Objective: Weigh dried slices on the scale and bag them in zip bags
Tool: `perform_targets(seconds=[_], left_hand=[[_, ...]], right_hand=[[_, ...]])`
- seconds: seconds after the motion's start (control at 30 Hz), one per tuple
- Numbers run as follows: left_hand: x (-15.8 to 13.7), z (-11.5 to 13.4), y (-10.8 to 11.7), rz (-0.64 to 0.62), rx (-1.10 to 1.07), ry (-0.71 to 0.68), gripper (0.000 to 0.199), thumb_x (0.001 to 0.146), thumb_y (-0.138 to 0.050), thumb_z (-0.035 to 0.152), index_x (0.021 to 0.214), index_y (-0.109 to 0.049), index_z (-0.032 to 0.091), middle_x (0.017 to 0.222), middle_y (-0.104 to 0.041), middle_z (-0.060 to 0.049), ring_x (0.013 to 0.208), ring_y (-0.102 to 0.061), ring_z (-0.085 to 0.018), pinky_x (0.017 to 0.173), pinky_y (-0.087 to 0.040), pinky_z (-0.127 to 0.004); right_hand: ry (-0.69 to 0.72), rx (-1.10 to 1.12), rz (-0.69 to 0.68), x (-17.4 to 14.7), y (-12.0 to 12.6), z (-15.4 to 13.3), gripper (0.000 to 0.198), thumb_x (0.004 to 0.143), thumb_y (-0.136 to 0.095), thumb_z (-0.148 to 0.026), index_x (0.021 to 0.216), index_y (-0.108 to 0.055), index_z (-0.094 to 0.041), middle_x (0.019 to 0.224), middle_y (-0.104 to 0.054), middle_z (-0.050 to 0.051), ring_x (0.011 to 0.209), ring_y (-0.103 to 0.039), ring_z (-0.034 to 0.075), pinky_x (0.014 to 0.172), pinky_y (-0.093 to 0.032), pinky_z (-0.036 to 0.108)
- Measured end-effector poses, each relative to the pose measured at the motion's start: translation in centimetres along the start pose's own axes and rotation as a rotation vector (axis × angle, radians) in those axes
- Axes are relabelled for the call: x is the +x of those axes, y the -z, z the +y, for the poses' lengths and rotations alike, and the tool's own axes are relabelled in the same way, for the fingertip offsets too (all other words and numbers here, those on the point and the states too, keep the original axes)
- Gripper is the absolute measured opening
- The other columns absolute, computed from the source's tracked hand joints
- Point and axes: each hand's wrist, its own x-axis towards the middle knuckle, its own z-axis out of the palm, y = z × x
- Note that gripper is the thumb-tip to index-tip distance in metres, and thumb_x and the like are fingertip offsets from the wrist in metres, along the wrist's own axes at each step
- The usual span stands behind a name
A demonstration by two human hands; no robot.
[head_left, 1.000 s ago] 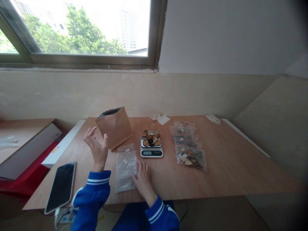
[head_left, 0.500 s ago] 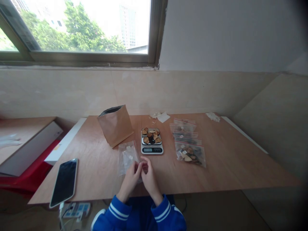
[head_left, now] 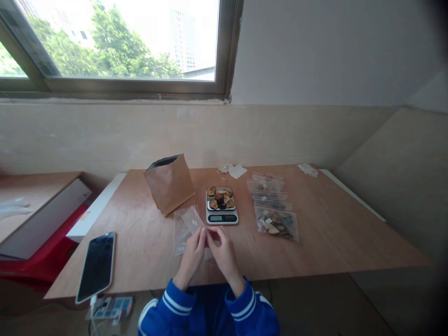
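**Clear zip bag held at bench edge, both hands**

- Left hand (head_left: 192, 255): fingers pinched on the near edge of a clear zip bag (head_left: 189, 223), thumb side toward the other hand.
- Right hand (head_left: 224, 254): fingers pinched on the same edge, just beside the left; fingertips of both hands nearly touch.
- Clear zip bag: empty, lifted at the held edge, its far part slanting away from the fingers toward the scale; a small white label shows through it.
- Bench (head_left: 332, 233): wooden top, both hands near its front edge.
- Digital kitchen scale (head_left: 221, 211): just beyond the bag, platform loaded with dried fruit slices (head_left: 220, 198).
- Brown paper pouch (head_left: 169, 184): upright, mouth open, left of the scale.
- Filled zip bags (head_left: 273, 210): overlapping row right of the scale, red seals.
- Smartphone (head_left: 96, 266): face up, dark screen, bench's left front corner.
- Paper scraps (head_left: 232, 170): at the bench's far edge.
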Motion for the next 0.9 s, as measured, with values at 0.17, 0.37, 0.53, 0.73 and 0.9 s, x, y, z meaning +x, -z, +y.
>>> perform_targets(seconds=[0.17,0.37,0.53,0.73,0.9], left_hand=[[0.4,0.4,-0.4,-0.007,0.092,-0.010,0.043,0.095,-0.035,0.051,0.077,-0.056,0.017,0.075,-0.062,-0.005,0.070,-0.055,-0.018,0.067,-0.042,-0.028],[0.9,0.6,-0.3,-0.087,0.192,-0.020,0.042,0.096,-0.031,0.045,0.074,-0.054,0.019,0.067,-0.057,-0.003,0.063,-0.053,-0.017,0.063,-0.039,-0.028],[1.4,0.9,0.2,-0.155,0.348,-0.046,0.038,0.094,-0.036,0.038,0.066,-0.053,0.019,0.059,-0.055,-0.002,0.059,-0.052,-0.016,0.060,-0.034,-0.027],[1.3,1.0,-0.4,-0.147,0.251,-0.115,0.037,0.094,-0.039,0.042,0.072,-0.056,0.018,0.066,-0.058,-0.002,0.060,-0.051,-0.015,0.058,-0.036,-0.025],[1.2,1.0,-0.8,-0.097,0.190,-0.118,0.037,0.093,-0.042,0.044,0.070,-0.054,0.018,0.065,-0.054,0.000,0.060,-0.048,-0.014,0.058,-0.036,-0.024]], right_hand=[[0.079,-0.197,-0.019,0.4,1.0,-0.5,0.017,0.094,-0.052,-0.029,0.091,-0.065,-0.020,0.092,-0.063,0.006,0.083,-0.063,0.019,0.076,-0.052,0.030],[0.127,-0.349,-0.054,0.2,1.7,-0.8,0.014,0.094,-0.051,-0.022,0.089,-0.065,-0.019,0.089,-0.065,0.005,0.080,-0.064,0.019,0.074,-0.050,0.029],[0.121,-0.468,-0.040,0.1,1.9,-0.3,0.021,0.093,-0.049,-0.018,0.078,-0.064,-0.018,0.081,-0.066,0.006,0.075,-0.064,0.020,0.068,-0.048,0.028],[0.086,-0.283,0.016,0.1,2.3,-0.1,0.028,0.093,-0.046,-0.027,0.076,-0.067,-0.018,0.077,-0.070,0.006,0.069,-0.066,0.018,0.063,-0.049,0.024],[-0.014,-0.069,0.070,-0.1,2.3,-0.3,0.033,0.093,-0.047,-0.038,0.084,-0.070,-0.017,0.081,-0.073,0.007,0.073,-0.069,0.020,0.065,-0.052,0.025]])
